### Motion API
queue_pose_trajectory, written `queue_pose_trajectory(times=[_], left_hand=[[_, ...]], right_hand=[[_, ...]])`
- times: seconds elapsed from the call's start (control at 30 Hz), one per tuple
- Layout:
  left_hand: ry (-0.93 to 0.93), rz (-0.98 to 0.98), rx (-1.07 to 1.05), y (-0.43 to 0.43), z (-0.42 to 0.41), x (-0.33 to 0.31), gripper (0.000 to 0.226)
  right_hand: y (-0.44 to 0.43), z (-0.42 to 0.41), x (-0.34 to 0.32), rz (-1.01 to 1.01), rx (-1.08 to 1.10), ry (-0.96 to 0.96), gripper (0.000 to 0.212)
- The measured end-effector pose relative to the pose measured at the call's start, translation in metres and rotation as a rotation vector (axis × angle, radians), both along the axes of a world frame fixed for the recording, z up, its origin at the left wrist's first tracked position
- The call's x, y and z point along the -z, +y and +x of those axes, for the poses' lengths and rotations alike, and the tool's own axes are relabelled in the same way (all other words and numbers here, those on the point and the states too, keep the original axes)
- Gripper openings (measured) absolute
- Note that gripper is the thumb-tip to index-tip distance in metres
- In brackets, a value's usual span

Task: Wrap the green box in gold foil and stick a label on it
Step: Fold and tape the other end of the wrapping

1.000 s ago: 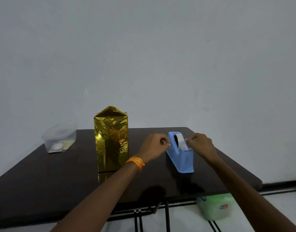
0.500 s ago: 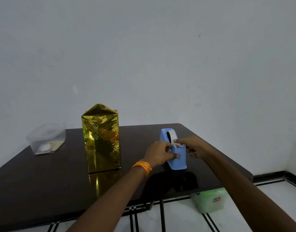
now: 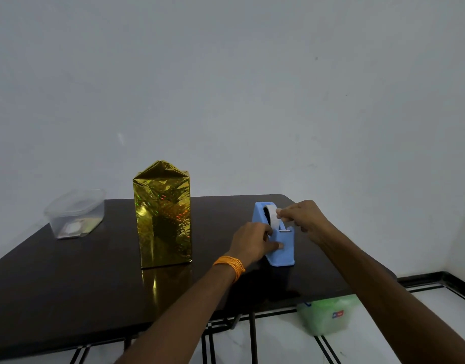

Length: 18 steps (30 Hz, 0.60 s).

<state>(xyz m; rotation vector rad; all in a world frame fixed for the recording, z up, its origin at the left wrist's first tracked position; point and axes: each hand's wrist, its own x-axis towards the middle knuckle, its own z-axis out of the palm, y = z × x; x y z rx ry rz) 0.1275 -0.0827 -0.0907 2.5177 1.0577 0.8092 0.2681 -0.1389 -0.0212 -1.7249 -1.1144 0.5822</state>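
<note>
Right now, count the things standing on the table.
3: a clear tub at far left, the gold box mid-table, the tape dispenser at right. Anything behind the box is hidden.

both forearms are bare as far as the view shows them. the left hand (image 3: 252,241) has a band of orange thread (image 3: 230,266) at its wrist, many thin strands wound close together into one thick cuff. the right hand (image 3: 306,219) and its wrist are bare.
</note>
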Motion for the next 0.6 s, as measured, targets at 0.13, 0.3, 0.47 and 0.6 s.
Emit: queue_pose_trajectory(times=[0.13, 0.3, 0.47, 0.6], left_hand=[[-0.005, 0.012, -0.007, -0.001, 0.0, -0.001, 0.047], [-0.006, 0.007, -0.035, -0.004, 0.002, 0.0, 0.042], [-0.015, 0.012, -0.045, -0.003, 0.004, 0.001, 0.044], [-0.024, 0.001, -0.044, -0.003, 0.004, 0.002, 0.049]], right_hand=[[-0.017, 0.003, 0.017, 0.062, -0.004, -0.043, 0.025], [-0.03, 0.011, 0.041, 0.08, 0.006, -0.016, 0.03], [-0.031, 0.011, 0.053, 0.059, 0.007, -0.025, 0.032], [-0.031, 0.014, 0.058, 0.048, -0.006, -0.187, 0.036]])
